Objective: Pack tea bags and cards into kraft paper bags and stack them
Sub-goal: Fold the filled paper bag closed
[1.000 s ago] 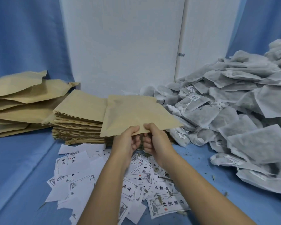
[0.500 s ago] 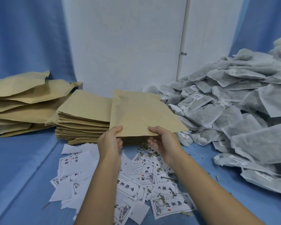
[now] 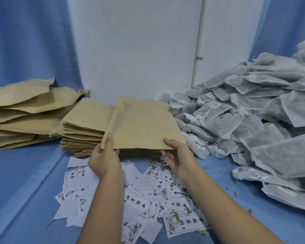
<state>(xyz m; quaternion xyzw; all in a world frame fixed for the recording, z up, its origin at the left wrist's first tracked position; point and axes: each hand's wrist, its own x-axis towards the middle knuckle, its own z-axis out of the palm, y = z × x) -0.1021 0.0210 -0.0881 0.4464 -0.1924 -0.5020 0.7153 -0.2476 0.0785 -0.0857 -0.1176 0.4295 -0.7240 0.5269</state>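
Here the left hand point(image 3: 104, 160) pinches the kraft bag point(image 3: 141, 125) at its near left corner, thumb on top; the right hand point(image 3: 179, 156) pinches the near right corner, cards point(image 3: 139, 202) scattered beneath both.

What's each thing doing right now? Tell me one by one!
held kraft bag: held up, flat, gripped at its near edge
left hand: grips its near left corner, thumb on top
right hand: pinches its near right corner
flat bag stack: neat, lying flat
puffy bags: piled loosely, far left
tea bags: loose heap, right
cards: scattered, some printed side up
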